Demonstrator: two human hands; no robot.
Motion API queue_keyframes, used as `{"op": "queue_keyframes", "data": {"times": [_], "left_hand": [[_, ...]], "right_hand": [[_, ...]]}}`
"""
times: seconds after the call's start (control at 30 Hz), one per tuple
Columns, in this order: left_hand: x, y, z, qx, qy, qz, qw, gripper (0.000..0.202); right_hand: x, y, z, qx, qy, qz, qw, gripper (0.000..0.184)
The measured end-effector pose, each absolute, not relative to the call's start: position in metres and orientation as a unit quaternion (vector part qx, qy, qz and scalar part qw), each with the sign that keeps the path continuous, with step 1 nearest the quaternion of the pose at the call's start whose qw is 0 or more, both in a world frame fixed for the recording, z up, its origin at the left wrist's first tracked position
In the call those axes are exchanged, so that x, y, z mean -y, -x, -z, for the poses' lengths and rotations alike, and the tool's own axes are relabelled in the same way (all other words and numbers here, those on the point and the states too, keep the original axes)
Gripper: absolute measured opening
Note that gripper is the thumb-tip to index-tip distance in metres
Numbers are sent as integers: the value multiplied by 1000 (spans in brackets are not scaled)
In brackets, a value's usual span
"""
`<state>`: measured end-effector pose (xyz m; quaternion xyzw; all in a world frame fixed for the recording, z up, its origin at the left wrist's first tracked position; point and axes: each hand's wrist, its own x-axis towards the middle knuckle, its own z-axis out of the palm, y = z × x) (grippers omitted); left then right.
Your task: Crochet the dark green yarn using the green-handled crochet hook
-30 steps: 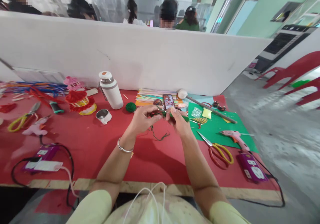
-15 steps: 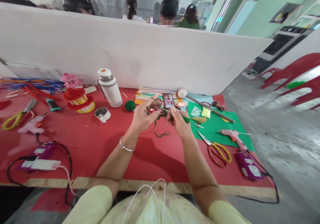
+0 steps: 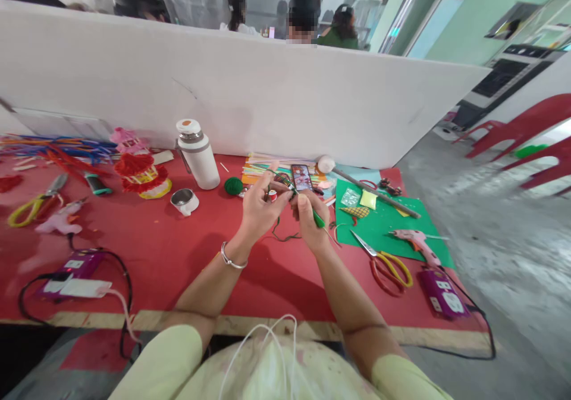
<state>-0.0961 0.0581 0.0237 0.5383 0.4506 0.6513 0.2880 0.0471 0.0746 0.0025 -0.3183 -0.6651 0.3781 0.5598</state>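
Observation:
Over the middle of the red table, my right hand (image 3: 314, 228) is closed around a crochet hook with a green handle (image 3: 318, 219), its thumb on top. My left hand (image 3: 261, 208) is closed on dark green yarn, with a strand running over a raised finger. The fingertips of both hands nearly meet at the hook's tip, where the small green crochet work is mostly hidden. A loose yarn tail (image 3: 285, 237) hangs below the hands. A ball of green yarn (image 3: 233, 186) lies left of my left hand. Beyond the hands, a phone (image 3: 302, 177) shows a picture.
A white thermos (image 3: 200, 159) and a metal-lined cup (image 3: 184, 201) stand to the left. Scissors (image 3: 387, 269) and a pink glue gun (image 3: 417, 242) lie right, by a green sheet (image 3: 379, 233). A white partition (image 3: 267, 96) crosses the back; several people sit beyond it.
My right hand has shifted slightly left and lower. The crochet hook's handle now slants more steeply down, and the fingers have come closer around the yarn.

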Motion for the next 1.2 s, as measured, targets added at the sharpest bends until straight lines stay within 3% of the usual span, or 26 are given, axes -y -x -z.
{"op": "queue_keyframes", "data": {"times": [0.13,0.23,0.4,0.5,0.7,1.2], "left_hand": [[-59,97,-24,-413,-540,-667,307,58],[-58,98,-27,-380,-497,-670,400,55],[-57,106,-33,-312,-388,-594,632,58],[-57,115,-34,-293,-376,-546,689,51],[-57,127,-34,-331,-447,-539,632,54],[-51,123,-41,-406,-501,-523,557,51]], "right_hand": [[-77,-43,5,672,279,-335,598,40],[-77,-39,11,643,273,-342,628,45],[-80,-33,17,554,262,-446,652,65],[-89,-39,16,502,261,-561,605,72],[-111,-69,7,545,233,-667,452,69],[-104,-74,-1,525,239,-665,474,65]]}}
